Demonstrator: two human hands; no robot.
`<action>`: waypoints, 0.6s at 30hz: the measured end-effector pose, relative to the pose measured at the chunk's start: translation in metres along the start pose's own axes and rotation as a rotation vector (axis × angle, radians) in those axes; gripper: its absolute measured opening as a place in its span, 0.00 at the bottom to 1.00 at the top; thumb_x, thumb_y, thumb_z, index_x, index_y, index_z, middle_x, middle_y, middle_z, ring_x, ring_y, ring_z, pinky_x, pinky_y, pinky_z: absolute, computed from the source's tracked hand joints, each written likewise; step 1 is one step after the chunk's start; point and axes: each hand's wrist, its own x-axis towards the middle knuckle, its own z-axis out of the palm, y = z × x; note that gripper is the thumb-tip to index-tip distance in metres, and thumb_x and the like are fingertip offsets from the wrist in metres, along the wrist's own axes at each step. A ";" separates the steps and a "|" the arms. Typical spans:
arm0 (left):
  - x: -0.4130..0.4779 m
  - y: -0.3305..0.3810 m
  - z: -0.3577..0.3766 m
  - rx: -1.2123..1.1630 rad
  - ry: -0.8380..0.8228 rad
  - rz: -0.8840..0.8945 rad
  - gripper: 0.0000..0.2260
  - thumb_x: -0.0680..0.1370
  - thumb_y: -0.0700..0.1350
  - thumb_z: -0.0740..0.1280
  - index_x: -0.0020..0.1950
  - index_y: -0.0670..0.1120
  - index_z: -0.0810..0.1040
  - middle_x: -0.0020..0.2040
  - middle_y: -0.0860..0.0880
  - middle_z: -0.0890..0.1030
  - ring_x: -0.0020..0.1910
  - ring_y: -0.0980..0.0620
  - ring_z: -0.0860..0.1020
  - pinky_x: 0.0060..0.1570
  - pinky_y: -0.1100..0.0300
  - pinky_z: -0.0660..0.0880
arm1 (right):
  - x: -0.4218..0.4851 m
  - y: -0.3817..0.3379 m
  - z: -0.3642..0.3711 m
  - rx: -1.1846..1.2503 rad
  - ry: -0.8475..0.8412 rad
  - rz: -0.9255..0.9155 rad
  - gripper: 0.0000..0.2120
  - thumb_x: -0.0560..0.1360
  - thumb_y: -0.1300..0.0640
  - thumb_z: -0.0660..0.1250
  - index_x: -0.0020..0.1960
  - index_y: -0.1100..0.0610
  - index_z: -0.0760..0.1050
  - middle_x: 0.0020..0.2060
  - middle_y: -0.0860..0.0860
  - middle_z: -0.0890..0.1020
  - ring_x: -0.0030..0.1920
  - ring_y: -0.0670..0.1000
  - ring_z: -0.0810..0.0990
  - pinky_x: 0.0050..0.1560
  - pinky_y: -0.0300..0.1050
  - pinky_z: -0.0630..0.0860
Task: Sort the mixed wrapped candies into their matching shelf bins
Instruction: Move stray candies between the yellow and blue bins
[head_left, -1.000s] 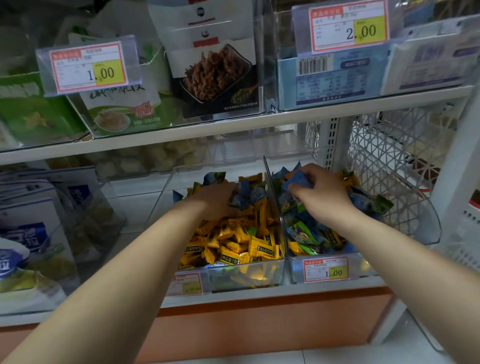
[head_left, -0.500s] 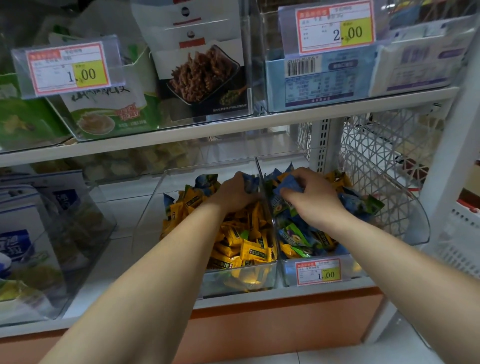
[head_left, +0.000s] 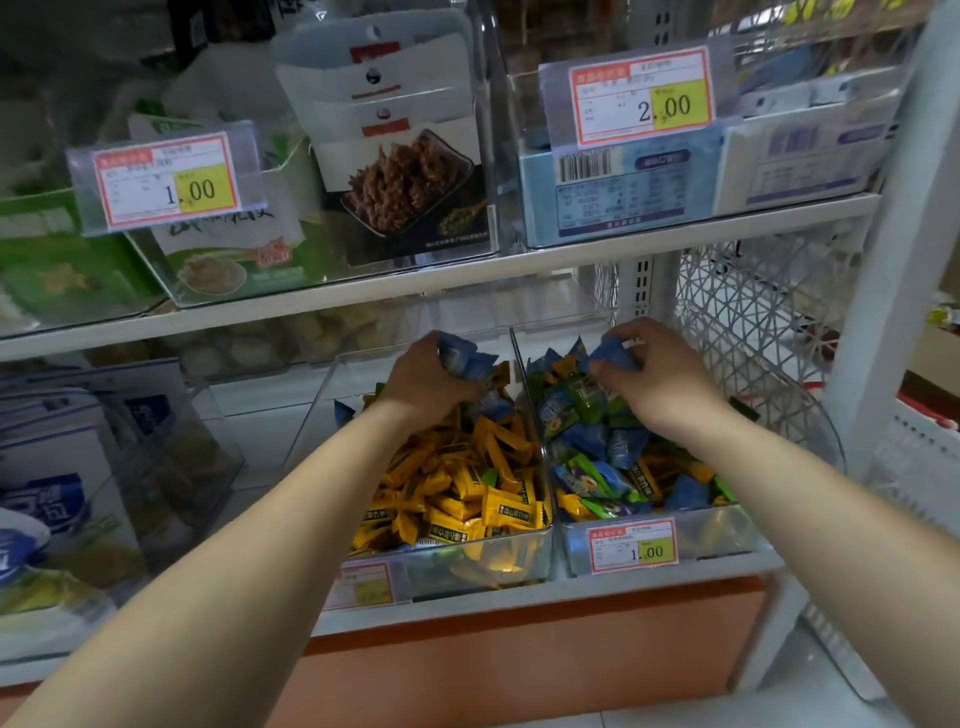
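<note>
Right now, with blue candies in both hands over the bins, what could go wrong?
The left hand grips blue candies above the left bin of mostly yellow ones; one may drop in. The right bin mixes yellow, green and blue candies, so the blue candy in the right hand could get lost there.

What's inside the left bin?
The left bin holds mostly yellow candies, with a few green candies. The left hand grips blue candies at the back. Lower layers and anything under the hand are covered.
</note>
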 end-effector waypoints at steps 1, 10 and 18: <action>0.000 0.007 0.000 -0.035 0.059 0.015 0.22 0.69 0.44 0.78 0.58 0.53 0.73 0.54 0.54 0.78 0.52 0.54 0.77 0.47 0.70 0.72 | 0.000 0.002 -0.002 0.001 0.028 -0.019 0.11 0.76 0.53 0.72 0.56 0.48 0.73 0.43 0.46 0.79 0.41 0.40 0.76 0.32 0.30 0.69; 0.017 0.088 0.062 -0.134 0.096 0.042 0.30 0.65 0.54 0.80 0.64 0.50 0.73 0.58 0.53 0.78 0.54 0.54 0.76 0.47 0.63 0.70 | 0.006 0.027 -0.017 -0.258 0.009 0.034 0.20 0.83 0.51 0.59 0.74 0.48 0.68 0.66 0.57 0.74 0.67 0.59 0.73 0.56 0.43 0.68; 0.004 0.085 0.067 0.168 -0.165 0.076 0.39 0.70 0.62 0.74 0.77 0.52 0.64 0.73 0.51 0.72 0.70 0.49 0.71 0.63 0.57 0.69 | -0.002 0.010 -0.023 -0.395 0.114 -0.048 0.21 0.77 0.49 0.65 0.69 0.50 0.73 0.66 0.55 0.75 0.62 0.60 0.76 0.54 0.46 0.70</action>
